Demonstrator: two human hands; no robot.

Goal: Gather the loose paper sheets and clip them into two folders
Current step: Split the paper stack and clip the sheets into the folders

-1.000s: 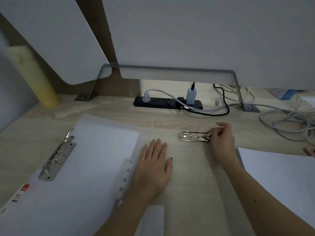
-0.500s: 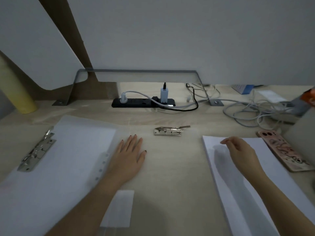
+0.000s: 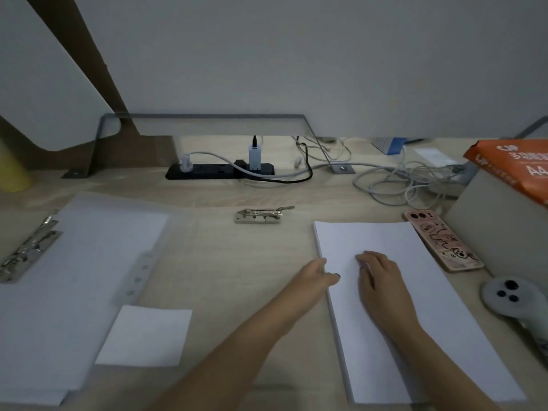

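A stack of white paper sheets (image 3: pixel 376 238) lies on the desk at the right. My left hand (image 3: pixel 314 275) is at the stack's left edge, thumb on top, its fingers hidden at the edge. My right hand (image 3: pixel 379 280) rests on top of the stack with bent fingers. A loose metal clip mechanism (image 3: pixel 258 216) sits on the transparent folder (image 3: pixel 225 262) in the middle. At the left an open folder (image 3: pixel 53 336) holds sheets (image 3: pixel 98 253) beside its metal clip (image 3: pixel 26 253). A small white sheet (image 3: pixel 145 336) lies near the front.
A phone in a pink case (image 3: pixel 441 241) lies right of the stack, with a white controller (image 3: pixel 510 298) nearer me. An orange A4 paper pack (image 3: pixel 516 164), tangled cables (image 3: pixel 400 185), a black power strip (image 3: pixel 219 170) and a yellow cylinder (image 3: pixel 12 170) line the back.
The view swung right. My left hand left the middle folder and crossed to the stack's left edge. My right hand left the loose clip and settled on the stack.
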